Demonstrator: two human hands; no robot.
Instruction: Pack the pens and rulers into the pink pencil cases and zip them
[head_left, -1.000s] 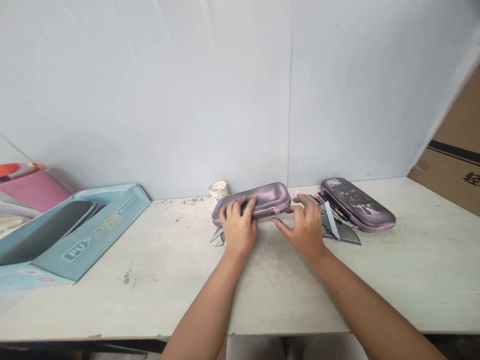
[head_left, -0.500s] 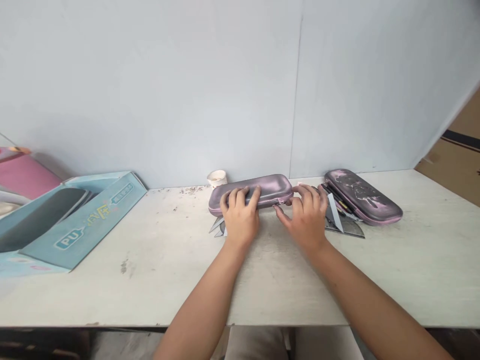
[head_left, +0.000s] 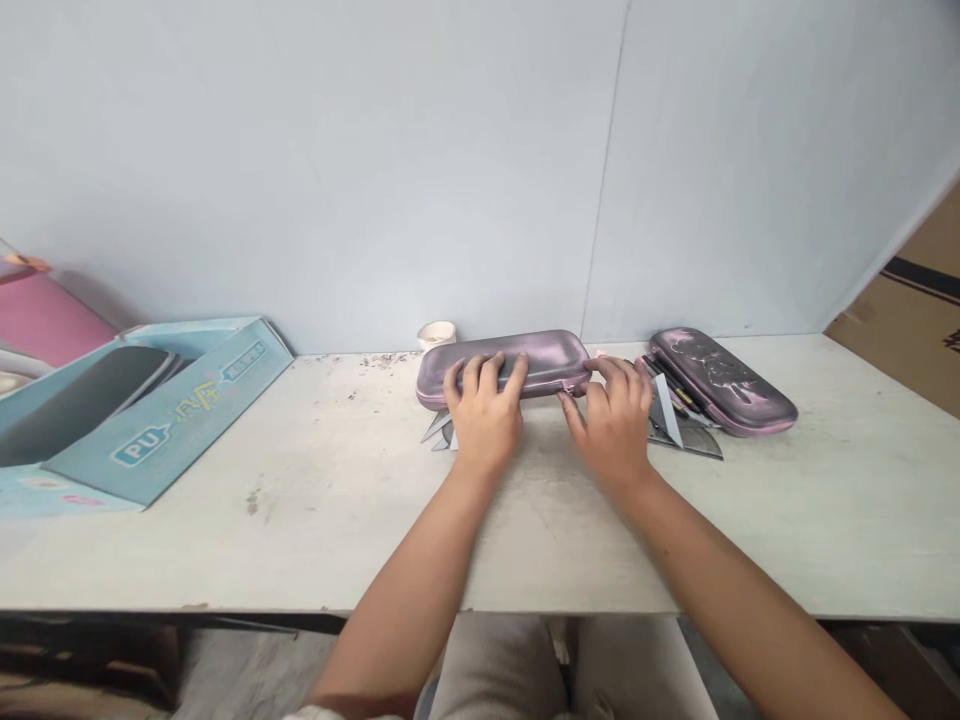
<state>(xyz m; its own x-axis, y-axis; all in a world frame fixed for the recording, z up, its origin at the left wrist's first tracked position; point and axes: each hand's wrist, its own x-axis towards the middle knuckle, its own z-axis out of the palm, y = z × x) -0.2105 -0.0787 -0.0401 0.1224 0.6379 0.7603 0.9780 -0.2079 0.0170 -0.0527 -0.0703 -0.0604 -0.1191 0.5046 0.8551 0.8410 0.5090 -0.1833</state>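
A long, rounded grey-pink hard-shell pencil case [head_left: 504,362] lies flat on a scuffed off-white bench [head_left: 315,510], near the far edge and roughly in the middle. Its long axis runs left to right, square across the person's front, and a zip seam follows its near side. The left hand [head_left: 484,412] sits over the left half, its fingers [head_left: 487,372] slightly spread and curved down on the top shell. The right hand [head_left: 613,422] is at the right end, its fingers [head_left: 619,376] curled over the end of the shell and its thumb [head_left: 571,412] reaching to the near edge by the zip. Both hands are in contact, closed around the case rather than wide, though how firmly they press cannot be told. The right hand is the nearer to the zip's end.

A second grey-pink pencil case with a printed lid [head_left: 724,382] lies at the right, with pens [head_left: 671,385] beside it. A clear triangular set square [head_left: 686,445] lies just right of the right hand, and another plastic point [head_left: 437,430] pokes out under the first case's left end. A small paper cup [head_left: 436,335] stands behind the case. Far left, a pale blue printed box [head_left: 169,420] holds a dark grey case [head_left: 82,405].
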